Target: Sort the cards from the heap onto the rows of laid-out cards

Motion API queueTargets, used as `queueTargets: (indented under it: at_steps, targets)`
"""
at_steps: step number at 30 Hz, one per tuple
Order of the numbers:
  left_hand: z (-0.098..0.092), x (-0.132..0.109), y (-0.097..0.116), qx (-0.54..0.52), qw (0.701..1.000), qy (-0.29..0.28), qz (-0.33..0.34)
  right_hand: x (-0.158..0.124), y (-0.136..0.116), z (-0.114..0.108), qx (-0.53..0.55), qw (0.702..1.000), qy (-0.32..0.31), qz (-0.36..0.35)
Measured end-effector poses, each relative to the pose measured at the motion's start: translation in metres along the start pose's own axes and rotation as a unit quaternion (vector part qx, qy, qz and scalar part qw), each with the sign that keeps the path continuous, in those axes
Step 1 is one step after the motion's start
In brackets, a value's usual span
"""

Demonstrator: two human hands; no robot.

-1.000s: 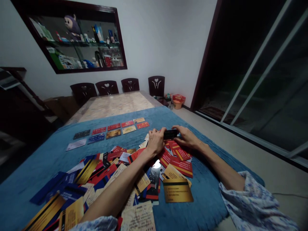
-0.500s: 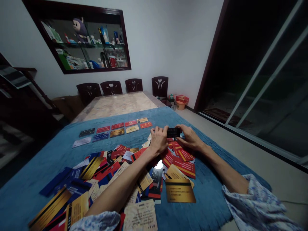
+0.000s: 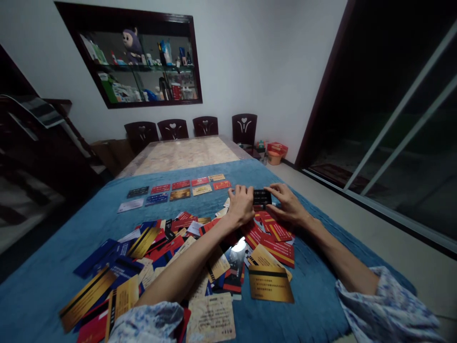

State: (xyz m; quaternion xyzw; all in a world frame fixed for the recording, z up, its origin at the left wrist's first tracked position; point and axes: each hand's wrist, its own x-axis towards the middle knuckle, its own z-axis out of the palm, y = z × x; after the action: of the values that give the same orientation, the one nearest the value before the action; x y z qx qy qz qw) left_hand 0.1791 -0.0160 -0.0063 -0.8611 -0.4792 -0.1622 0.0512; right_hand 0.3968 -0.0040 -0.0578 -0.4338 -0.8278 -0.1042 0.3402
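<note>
Between my two hands is a black card (image 3: 262, 197) with pale print, held just above the far right part of a loose heap of cards. My left hand (image 3: 242, 205) closes on its left end, and my right hand (image 3: 285, 204) pinches its right end between thumb and fingers. Under and around my hands lie red cards (image 3: 276, 226). A gold card (image 3: 271, 283) with a dark stripe lies at the near edge of the heap. My left forearm covers part of the heap. Beyond it, several cards lie face up in two rows, among them a white card (image 3: 130, 205).
A blue cloth (image 3: 107, 219) covers the near part of the table, with bare marble-look tabletop (image 3: 185, 155) beyond. Several dark chairs (image 3: 244, 127) stand at the far end. A wall cabinet (image 3: 143, 102) holds bottles and a plush toy (image 3: 132, 45). Sliding glass doors are at right.
The view has turned slightly left, so everything sits a little further right. The black card tilts to show more of its printed face. Both hands keep their hold on it.
</note>
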Motion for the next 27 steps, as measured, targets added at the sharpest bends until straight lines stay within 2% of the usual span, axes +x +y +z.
queueTargets:
  at_steps: [11, 17, 27]
  targets:
    - [-0.005, -0.001, -0.005, 0.024, 0.999, -0.038, 0.02, 0.002, 0.0, 0.001, -0.005, 0.999, -0.034, -0.02]
    - [-0.007, -0.007, -0.014, 0.028, 0.997, -0.068, 0.023, 0.006, -0.006, 0.001, -0.001, 0.996, -0.089, -0.014]
    - [-0.012, -0.017, -0.031, 0.043, 0.995, -0.084, 0.028, 0.018, -0.018, 0.004, 0.032, 0.991, -0.125, -0.029]
